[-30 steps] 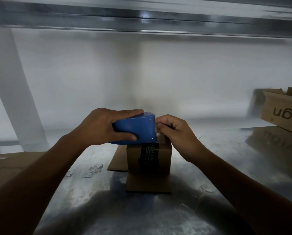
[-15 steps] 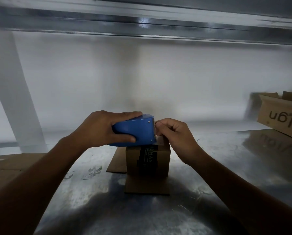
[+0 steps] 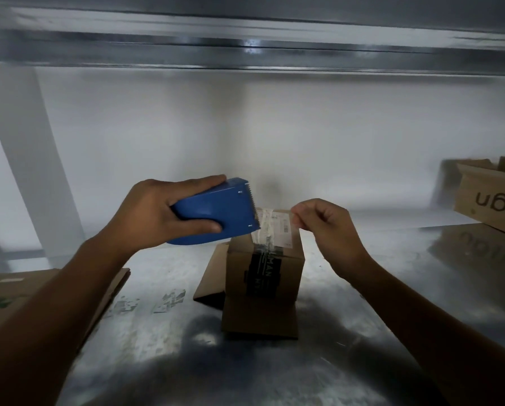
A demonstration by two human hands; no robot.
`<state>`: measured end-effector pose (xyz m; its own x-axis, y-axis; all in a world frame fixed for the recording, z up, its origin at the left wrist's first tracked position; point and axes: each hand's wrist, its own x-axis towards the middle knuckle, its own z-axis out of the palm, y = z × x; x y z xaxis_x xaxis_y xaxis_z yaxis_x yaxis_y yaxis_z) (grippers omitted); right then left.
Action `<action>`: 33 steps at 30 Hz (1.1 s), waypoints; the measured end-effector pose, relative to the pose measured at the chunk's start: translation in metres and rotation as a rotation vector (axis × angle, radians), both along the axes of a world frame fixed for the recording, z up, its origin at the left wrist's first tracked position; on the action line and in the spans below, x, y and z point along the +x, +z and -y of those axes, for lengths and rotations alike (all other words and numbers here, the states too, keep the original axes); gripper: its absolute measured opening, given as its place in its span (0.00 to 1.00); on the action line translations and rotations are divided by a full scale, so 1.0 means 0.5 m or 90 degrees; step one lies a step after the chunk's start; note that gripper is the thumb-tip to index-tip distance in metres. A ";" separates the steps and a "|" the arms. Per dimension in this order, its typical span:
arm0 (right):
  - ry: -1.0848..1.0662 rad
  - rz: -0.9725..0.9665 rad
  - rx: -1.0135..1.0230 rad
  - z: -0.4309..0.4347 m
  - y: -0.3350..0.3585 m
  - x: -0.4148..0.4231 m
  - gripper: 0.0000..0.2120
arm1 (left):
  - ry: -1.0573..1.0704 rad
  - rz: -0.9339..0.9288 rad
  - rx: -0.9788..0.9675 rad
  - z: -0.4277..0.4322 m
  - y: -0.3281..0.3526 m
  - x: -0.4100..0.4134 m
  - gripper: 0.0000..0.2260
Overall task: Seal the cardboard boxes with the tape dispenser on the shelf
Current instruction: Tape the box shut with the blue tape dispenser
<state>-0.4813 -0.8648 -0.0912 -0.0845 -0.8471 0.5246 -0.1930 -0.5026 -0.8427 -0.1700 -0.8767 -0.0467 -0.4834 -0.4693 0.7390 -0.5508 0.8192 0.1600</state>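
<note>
A small cardboard box (image 3: pixel 286 273) with a black printed band stands on the metal shelf (image 3: pixel 362 332) in the middle. My left hand (image 3: pixel 154 215) grips the blue tape dispenser (image 3: pixel 216 216) just above and left of the box, serrated edge facing right. A strip of clear tape (image 3: pixel 274 227) stretches from the dispenser's edge across the box top. My right hand (image 3: pixel 330 230) pinches the free end of that tape above the box's right edge.
A larger printed cardboard box (image 3: pixel 491 197) sits at the far right of the shelf. Flattened cardboard (image 3: pixel 40 291) lies at the left under my forearm. A loose box flap (image 3: pixel 211 276) lies left of the small box. The upper shelf beam (image 3: pixel 245 48) runs overhead.
My right hand pulled the tape end to the right, away from the dispenser, drawing out a strip over the box. The dispenser lifted and tilted slightly, moving left.
</note>
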 end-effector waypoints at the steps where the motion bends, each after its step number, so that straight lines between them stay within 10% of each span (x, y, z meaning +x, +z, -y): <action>1: 0.007 -0.022 -0.011 -0.001 0.001 0.010 0.11 | -0.004 0.003 0.003 -0.001 0.001 -0.007 0.34; 33: 0.174 -0.018 -0.014 -0.060 0.011 0.043 0.13 | -0.026 0.045 0.012 -0.024 -0.022 -0.042 0.36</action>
<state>-0.4598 -0.8350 -0.0856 0.1603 -0.8245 0.5426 -0.0716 -0.5580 -0.8268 -0.1911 -0.8646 -0.0579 -0.5536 -0.4618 0.6930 -0.5274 0.8385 0.1374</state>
